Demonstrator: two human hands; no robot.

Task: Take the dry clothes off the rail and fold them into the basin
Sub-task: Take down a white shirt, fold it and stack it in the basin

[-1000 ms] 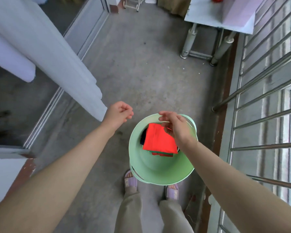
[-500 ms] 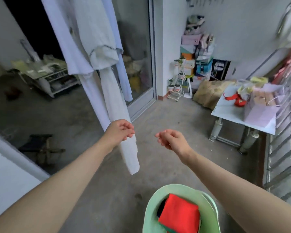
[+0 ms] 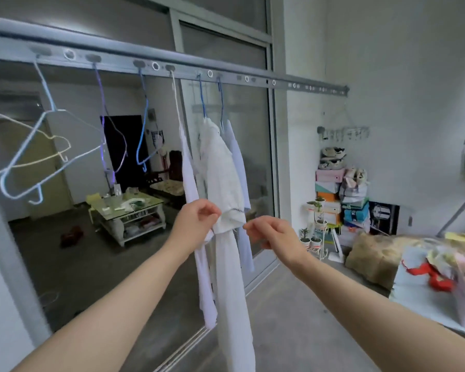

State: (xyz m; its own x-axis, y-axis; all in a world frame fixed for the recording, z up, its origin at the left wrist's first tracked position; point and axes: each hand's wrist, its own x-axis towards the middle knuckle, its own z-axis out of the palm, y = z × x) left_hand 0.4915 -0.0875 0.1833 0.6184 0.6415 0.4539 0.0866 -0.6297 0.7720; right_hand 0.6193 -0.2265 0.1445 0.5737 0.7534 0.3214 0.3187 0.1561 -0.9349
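A grey rail (image 3: 188, 68) runs across the top of the head view. Three white garments hang from it on hangers; the middle white garment (image 3: 220, 173) has a stitched hem at hand height. My left hand (image 3: 196, 221) pinches the left end of that hem. My right hand (image 3: 269, 233) pinches its right end with thumb and fingertips. A thin white garment (image 3: 189, 181) hangs just left of it and a pale one (image 3: 239, 162) just right. The basin is out of view.
Several empty hangers (image 3: 38, 154) dangle from the rail at left. Behind the clothes is a glass sliding door (image 3: 255, 146). A stack of boxes (image 3: 341, 200) and a plant stand (image 3: 316, 232) stand by the far wall. A cluttered table (image 3: 424, 288) is at right.
The view swung up from the green basin on the floor to the rail. Both hands rose from over the basin and took hold of the hanging white garment's hem.
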